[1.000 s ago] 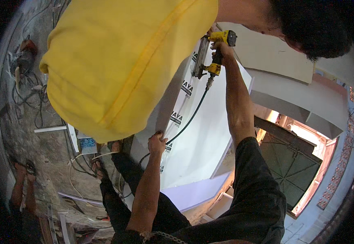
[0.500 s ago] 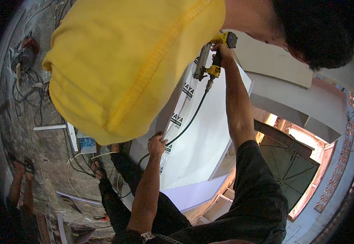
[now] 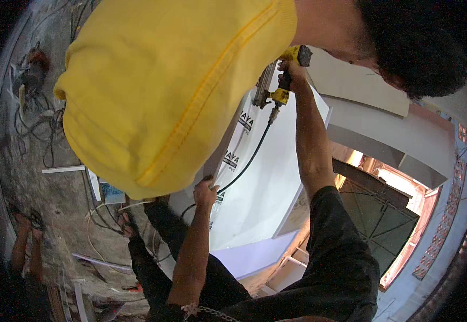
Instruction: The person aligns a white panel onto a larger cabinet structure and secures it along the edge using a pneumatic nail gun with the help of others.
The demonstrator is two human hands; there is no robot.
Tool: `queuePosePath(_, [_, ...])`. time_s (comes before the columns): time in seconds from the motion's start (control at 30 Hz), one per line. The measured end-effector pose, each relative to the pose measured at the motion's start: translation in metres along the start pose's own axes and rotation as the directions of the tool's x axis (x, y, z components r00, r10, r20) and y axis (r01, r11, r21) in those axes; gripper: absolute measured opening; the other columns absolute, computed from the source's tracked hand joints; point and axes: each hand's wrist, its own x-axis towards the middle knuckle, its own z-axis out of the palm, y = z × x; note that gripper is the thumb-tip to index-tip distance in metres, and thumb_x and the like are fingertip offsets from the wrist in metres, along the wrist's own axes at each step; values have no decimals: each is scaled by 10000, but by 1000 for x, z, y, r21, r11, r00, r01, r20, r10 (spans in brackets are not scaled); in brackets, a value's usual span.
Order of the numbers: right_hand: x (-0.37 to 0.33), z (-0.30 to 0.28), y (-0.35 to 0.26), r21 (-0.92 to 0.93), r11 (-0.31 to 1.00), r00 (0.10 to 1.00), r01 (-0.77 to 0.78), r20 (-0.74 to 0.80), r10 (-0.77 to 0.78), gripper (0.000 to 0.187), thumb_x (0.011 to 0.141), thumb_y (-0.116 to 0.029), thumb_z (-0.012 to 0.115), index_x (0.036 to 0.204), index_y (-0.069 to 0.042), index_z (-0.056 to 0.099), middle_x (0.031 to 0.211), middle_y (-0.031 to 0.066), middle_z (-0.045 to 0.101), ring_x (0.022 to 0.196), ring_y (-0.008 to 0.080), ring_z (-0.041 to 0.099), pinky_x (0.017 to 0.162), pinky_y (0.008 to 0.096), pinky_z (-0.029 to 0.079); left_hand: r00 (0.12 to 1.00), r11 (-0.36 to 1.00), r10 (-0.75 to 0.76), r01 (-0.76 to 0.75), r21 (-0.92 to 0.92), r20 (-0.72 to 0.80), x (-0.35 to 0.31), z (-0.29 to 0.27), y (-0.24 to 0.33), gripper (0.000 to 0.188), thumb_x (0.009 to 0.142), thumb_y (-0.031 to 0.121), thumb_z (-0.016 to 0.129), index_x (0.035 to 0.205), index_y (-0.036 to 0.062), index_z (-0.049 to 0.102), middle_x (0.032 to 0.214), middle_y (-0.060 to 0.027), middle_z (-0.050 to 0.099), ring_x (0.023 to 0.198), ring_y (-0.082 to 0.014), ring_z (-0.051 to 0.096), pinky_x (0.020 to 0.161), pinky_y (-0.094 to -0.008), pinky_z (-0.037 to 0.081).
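Observation:
My right hand (image 3: 293, 74) is wrapped round the grip of a yellow and black pneumatic nail gun (image 3: 280, 96). Its long magazine stands against the edge of a white panel (image 3: 260, 188), and its tip is hidden behind a co-worker's yellow shirt (image 3: 163, 91). A black air hose (image 3: 252, 157) runs from the tool's metal fitting down past my left hand (image 3: 205, 192). The fingers of that hand are closed on the panel's edge, which carries a clear film with black print. The co-worker bends close in front of me and hides the panel's far left part.
Tangled cables (image 3: 43, 121) and a dark power tool (image 3: 35, 67) lie on the rough floor at left. White strips (image 3: 64, 169) are beside the co-worker. Another person's feet (image 3: 32, 222) show at lower left. A dark metal gate (image 3: 375, 214) stands by the bright opening at right.
The view has shifted slightly. The co-worker's yellow back sits a little lower in the picture. Both my hands keep their holds on the nail gun and the panel edge.

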Motion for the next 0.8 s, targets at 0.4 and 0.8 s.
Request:
queuePosePath(0.4, [7, -2, 21, 35, 999, 998, -40, 41, 38, 298, 739, -80, 597, 1034, -38, 590, 784, 94, 635, 547, 205, 536, 521, 334, 501, 987, 986, 146, -139, 96, -68, -7, -18, 12, 392, 773, 135, 773, 1137, 58, 650, 1107, -175, 678, 1044, -365, 645, 889, -458, 506])
queuePosePath(0.8, [40, -24, 43, 58, 998, 995, -31, 94, 25, 260, 751, -73, 599, 1003, -23, 561, 762, 112, 604, 535, 209, 541, 508, 357, 509, 996, 995, 91, -91, 37, 3, 13, 20, -10, 548, 766, 103, 772, 1288, 126, 606, 1252, -146, 629, 1109, -349, 620, 953, -429, 497])
